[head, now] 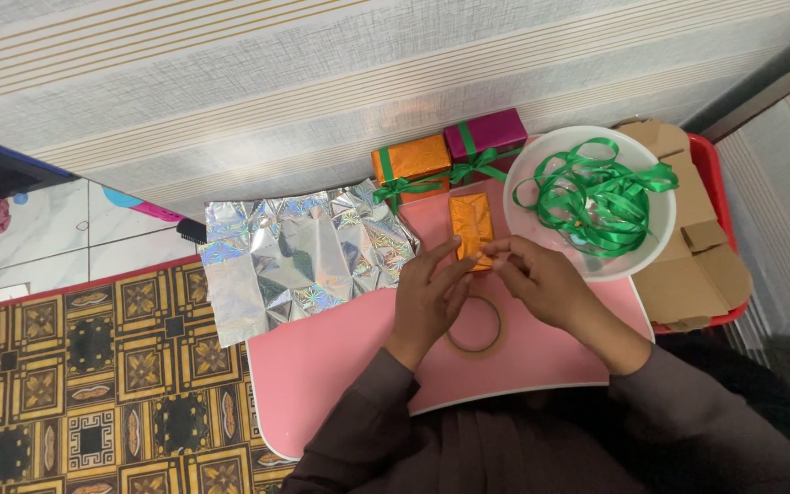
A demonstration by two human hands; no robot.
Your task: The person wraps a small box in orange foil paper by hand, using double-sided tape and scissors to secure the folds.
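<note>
On the pink desk [322,366], a small box wrapped in orange foil [470,225] is held at its near end by both hands; the left hand [430,295] is curled, its fingertips pinched against the box's near left edge; the right hand [546,284] is closed in a pinch at the near right corner. A ring of clear tape [475,326] is seen lying flat just near the hands, partly covered by them. Left of the box, a crinkled sheet of silver holographic foil [304,256] is spread over the desk's edge; at the far side, an orange gift [411,163] and a magenta gift [486,135], both tied with green ribbon, are set together; right of them, a white bowl [651,247] is filled with loose green ribbon [596,197]; flattened cardboard [697,265] is stacked beyond.
</note>
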